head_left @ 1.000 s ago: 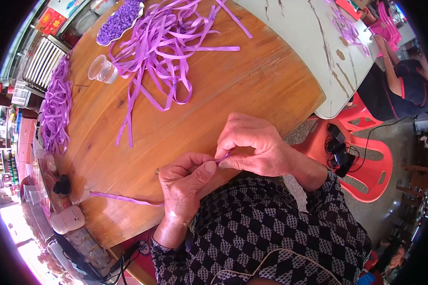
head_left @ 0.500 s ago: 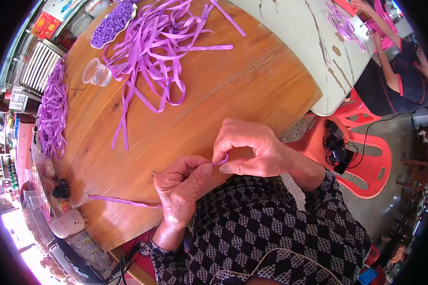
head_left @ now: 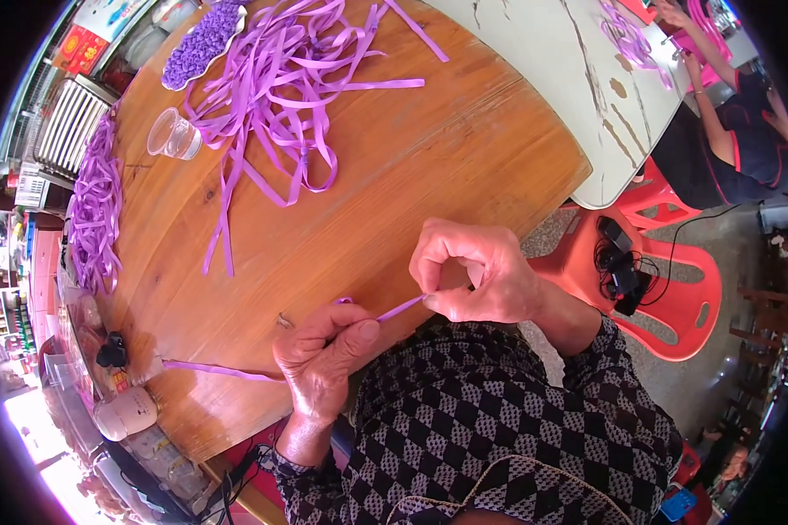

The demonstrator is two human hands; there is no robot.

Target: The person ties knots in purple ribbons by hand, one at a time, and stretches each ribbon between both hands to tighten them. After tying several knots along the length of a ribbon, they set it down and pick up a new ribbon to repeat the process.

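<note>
A purple ribbon [head_left: 400, 309] is stretched taut between my two hands over the near edge of the wooden table. My left hand [head_left: 324, 350] is closed on it, thumb laid against the curled fingers, and a small bit of ribbon shows above those fingers. With thumb and forefinger my right hand [head_left: 477, 273] pinches the other end, its fingers forming a ring. The ribbon's tail runs out from under my left hand and lies leftward on the wood. Farther off is a loose heap of purple ribbons [head_left: 280, 79].
On the wooden table [head_left: 394, 192] stand a clear plastic cup [head_left: 175, 136] and a dish of small purple pieces [head_left: 203, 45]. More ribbons [head_left: 96, 206] hang at the left edge. A marbled white table [head_left: 543, 44] adjoins at right, near red plastic chairs [head_left: 674, 337] and a co-worker [head_left: 727, 131].
My hands have drawn apart, the left one leftward and the right one slightly to the right. The small curl of ribbon between them is now a straight, tight length.
</note>
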